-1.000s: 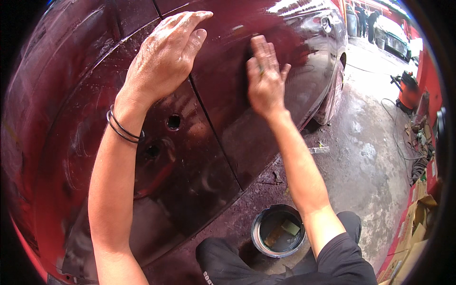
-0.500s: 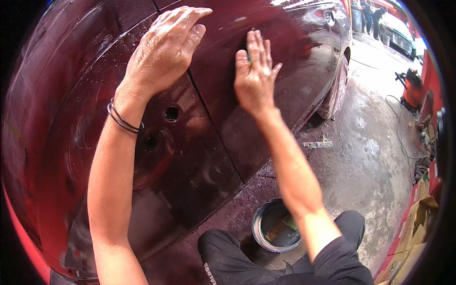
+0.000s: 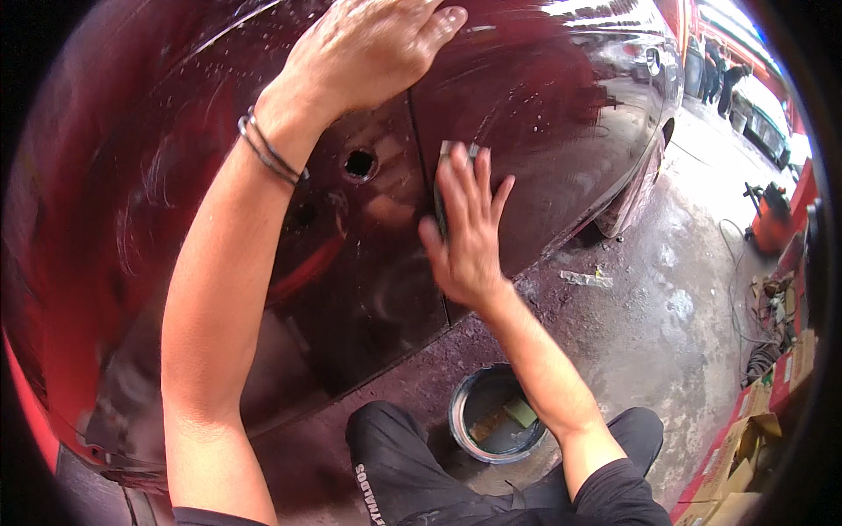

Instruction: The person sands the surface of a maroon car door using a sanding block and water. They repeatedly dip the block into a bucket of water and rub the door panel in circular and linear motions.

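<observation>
Grip of right hand (image 3: 471,250): laid flat over a thin grey-green pad (image 3: 448,147), fingers long and spread, holding it against the car panel (image 3: 544,175) close to a straight seam (image 3: 447,307). Pad mostly covered; only top and left edge show, material unclear. Left hand (image 3: 364,53) bent at wrist, thumb out to the right, fingers partly cut off up top; palm hidden, can't tell whether it grasps or touches anything. Thin dark bands (image 3: 303,174) on left wrist. Panel dark red, smooth, glossy in spots, dull and streaked elsewhere, pale specks; one clean round hole (image 3: 359,164). Lower: round bucket (image 3: 455,421), smeared rim, partly behind right forearm, pale green block (image 3: 520,412) and brown piece (image 3: 484,427) inside. Concrete floor (image 3: 640,324) rough, stained. Cardboard boxes (image 3: 737,465) at right, cropped by lens rim. Farther: orange machine (image 3: 774,219), blurry; people (image 3: 728,88) and pale car (image 3: 763,123), too small for detail.
</observation>
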`<state>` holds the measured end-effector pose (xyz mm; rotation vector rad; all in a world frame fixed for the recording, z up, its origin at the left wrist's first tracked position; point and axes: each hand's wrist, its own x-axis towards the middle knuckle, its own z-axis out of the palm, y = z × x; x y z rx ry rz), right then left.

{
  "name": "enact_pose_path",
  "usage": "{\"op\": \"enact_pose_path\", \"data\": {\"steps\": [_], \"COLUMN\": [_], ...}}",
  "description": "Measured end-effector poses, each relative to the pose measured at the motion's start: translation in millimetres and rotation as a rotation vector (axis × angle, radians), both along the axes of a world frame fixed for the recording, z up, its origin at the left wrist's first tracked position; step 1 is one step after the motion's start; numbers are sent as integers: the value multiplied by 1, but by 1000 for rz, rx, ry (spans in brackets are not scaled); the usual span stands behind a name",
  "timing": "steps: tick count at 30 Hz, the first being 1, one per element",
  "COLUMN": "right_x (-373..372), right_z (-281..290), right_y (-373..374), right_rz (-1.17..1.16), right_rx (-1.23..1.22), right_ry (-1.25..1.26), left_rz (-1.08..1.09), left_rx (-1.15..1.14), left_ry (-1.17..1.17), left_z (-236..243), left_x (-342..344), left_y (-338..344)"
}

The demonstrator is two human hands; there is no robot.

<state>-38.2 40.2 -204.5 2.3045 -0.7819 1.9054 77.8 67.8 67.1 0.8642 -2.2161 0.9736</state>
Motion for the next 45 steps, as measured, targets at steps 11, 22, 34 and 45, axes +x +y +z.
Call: {"op": "enact_pose_path", "data": {"steps": [11, 22, 34, 45], "right_x": [-10, 2, 4, -56], "right_z": [30, 67, 74, 98], "right_y": [-3, -2, -5, -122], "right_rz": [-122, -148, -181, -183], "right_rx": [-40, -97, -127, 49], "right_ry": [184, 182, 178, -201], "left_rz": [97, 111, 110, 54], "left_rx": [-278, 69, -83, 6], "left_ry": [-244, 23, -91, 34], "left_z": [-19, -7, -18, -14], "left_x": [15, 10, 6, -3], "left_y": [-33, 4, -18, 3]}}
